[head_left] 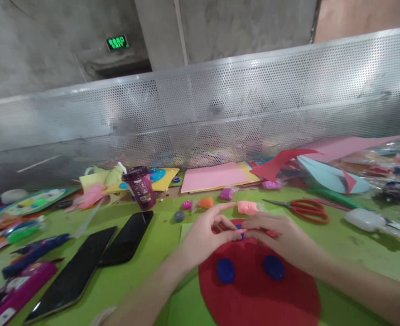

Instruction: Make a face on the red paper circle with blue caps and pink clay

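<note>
A large red paper circle (pixel 259 299) lies on the table in front of me, partly over a light green sheet (pixel 189 299). Two flattened dark blue clay discs, a left one (pixel 226 270) and a right one (pixel 273 267), sit on it. Over the circle's far edge, my left hand (pixel 211 231) and my right hand (pixel 281 233) meet at the fingertips. Both are closed around a small piece of blue clay (pixel 242 234), mostly hidden by the fingers. More blue shows just behind it, too covered to make out.
Beyond my hands lie pink clay (pixel 247 208), an orange clay packet (pixel 204 203) and orange-handled scissors (pixel 308 211). A purple cup (pixel 140 188) with a straw stands back left, behind two black phones (pixel 74 271) (pixel 128 237). Coloured paper (pixel 213 177) lines the perforated metal panel (pixel 186 113).
</note>
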Demonstrator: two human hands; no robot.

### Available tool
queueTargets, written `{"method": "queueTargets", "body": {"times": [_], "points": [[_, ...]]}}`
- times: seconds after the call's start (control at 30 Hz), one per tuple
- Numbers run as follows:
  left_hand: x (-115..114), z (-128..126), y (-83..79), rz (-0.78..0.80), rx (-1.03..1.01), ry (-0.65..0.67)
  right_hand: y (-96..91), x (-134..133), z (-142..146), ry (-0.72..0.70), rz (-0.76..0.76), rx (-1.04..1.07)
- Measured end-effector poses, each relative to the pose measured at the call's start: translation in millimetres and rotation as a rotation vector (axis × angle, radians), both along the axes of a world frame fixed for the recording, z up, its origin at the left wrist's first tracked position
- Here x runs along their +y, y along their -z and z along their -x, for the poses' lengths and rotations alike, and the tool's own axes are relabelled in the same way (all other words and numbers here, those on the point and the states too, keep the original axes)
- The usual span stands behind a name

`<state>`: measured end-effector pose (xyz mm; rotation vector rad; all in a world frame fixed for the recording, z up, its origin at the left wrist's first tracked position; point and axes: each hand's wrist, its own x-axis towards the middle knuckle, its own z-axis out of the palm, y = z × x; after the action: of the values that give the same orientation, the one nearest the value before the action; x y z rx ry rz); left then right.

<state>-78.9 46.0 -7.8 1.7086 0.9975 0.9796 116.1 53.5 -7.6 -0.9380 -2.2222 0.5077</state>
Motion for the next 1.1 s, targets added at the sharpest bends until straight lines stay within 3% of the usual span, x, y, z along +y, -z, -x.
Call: {"method": "queueTargets", "body": {"times": [0.13,0.4,0.57,0.67,0.83,1.1], "points": [[0,1,-1.7,0.034,-0.016,-0.010,-0.5,0,0,0.040,0.048,-0.034],[1,1,0.9,0.058,-0.064,0.008,-2.1,0,1,0.038,0.010,-0.052],[1,1,2.9,0.079,-0.051,0.043,-1.4,0,2,-0.054,-0.072,-0.023],[3,4,3.9,0.075,-0.047,0.055,-2.4,1,1,-0.016,-0.076,-0.048],[9,10,5.6,-0.065,0.127,-0.010,0.9,4,0,0.009,-0.063,-0.084],[16,19,11.9,-0.219,0.480,-0.007,5.5,6,-1,-0.041,-0.097,-0.154]]}}
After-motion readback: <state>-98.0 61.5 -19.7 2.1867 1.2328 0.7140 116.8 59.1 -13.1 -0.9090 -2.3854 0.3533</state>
